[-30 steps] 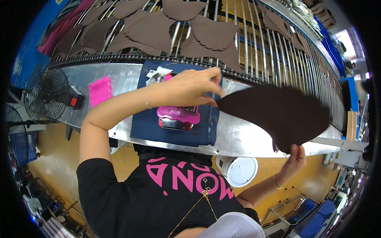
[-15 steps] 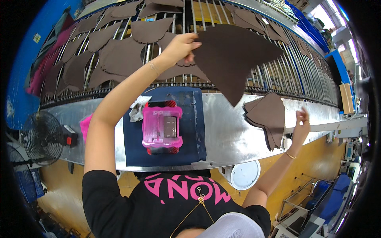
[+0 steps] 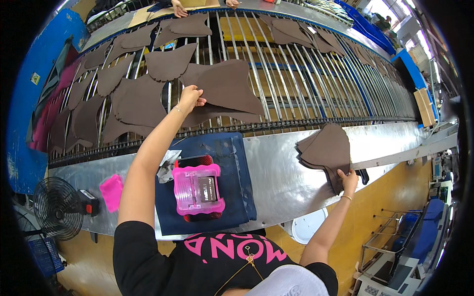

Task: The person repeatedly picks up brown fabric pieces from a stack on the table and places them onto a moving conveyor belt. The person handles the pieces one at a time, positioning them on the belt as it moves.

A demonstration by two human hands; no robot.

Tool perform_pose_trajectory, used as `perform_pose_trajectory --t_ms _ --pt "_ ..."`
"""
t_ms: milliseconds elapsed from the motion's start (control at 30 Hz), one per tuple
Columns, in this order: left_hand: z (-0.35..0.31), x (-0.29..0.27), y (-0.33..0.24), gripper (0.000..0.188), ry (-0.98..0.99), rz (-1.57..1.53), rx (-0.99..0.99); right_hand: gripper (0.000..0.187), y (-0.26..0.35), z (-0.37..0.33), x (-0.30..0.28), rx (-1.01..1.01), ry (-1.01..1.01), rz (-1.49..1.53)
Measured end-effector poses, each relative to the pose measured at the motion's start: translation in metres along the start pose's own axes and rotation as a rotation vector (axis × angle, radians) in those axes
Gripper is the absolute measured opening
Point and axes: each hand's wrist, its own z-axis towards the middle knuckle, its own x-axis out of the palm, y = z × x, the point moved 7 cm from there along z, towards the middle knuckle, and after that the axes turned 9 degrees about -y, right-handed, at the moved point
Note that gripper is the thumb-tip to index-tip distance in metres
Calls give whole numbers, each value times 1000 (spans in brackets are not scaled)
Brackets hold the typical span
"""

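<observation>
My left hand [image 3: 191, 98] pinches the near-left edge of a dark brown cut piece [image 3: 228, 84], which lies on the slatted conveyor over other brown pieces. On the metal bench at the right sits a fanned stack of brown cut pieces [image 3: 327, 148]. My right hand [image 3: 348, 181] grips the near end of this stack, thumb on top; how many layers it holds I cannot tell. Between my arms, a pink plastic holder [image 3: 186, 185] with a brown block in it stands on a dark blue cloth [image 3: 232, 158].
Overlapping brown pieces [image 3: 138, 101] cover the conveyor's left side. A fan [image 3: 58, 204] and a pink cloth [image 3: 111, 192] are at the left. A pale bar [image 3: 402, 154] crosses the bench's right end. Across the conveyor show another person's hands [image 3: 179, 8]. A white bucket [image 3: 310, 226] stands below.
My left hand has moved left and laid the held brown piece down on the conveyor. My right hand has come down and left from the air onto the stack.
</observation>
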Motion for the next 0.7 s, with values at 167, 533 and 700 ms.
perform_pose_trajectory --t_ms 167,533,700 --pt "-3 -30 -7 52 -175 237 189 54 46 -13 -35 -80 -125 -80" --pt "-162 28 -85 59 440 278 365 15 152 -82 -195 -375 -287 454" --pt "-258 31 -114 51 441 204 853 27 214 -127 -203 -507 -272 1179"
